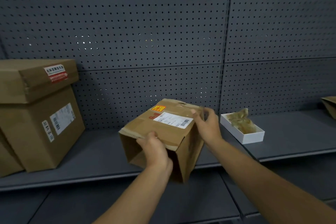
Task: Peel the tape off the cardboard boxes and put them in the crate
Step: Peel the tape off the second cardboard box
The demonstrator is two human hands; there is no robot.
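Single head-worn wide-angle view, looking forward and down, close above both bare hands; dark grey perforated metal back panel (145, 23) straight beyond them.

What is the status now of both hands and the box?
Left hand grips cardboard box at near edge. Right hand pinches tape at its far corner. Box tilted over shelf. Nothing in the way.

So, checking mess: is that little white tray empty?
No: the white tray holds crumpled brownish tape heaped above its rim.
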